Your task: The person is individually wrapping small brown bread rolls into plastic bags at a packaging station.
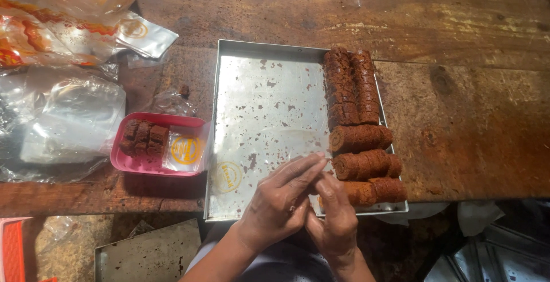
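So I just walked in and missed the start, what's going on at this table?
A person's left hand and right hand are together over the near end of a metal tray, working a clear bag between the fingers. Brown rolled cakes line the tray's right side. A pink tray to the left holds a few cut pieces.

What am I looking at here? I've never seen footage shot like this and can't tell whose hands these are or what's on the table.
The single picture comes from a camera worn on a person's head, looking down at their own bare hands. The left hand and right hand meet over a clear plastic bag, apparently pinching its edge. It lies on a metal baking tray holding brown rolled cakes. Left of it, a pink tray holds cake slices. More empty bags lie on the wooden table.
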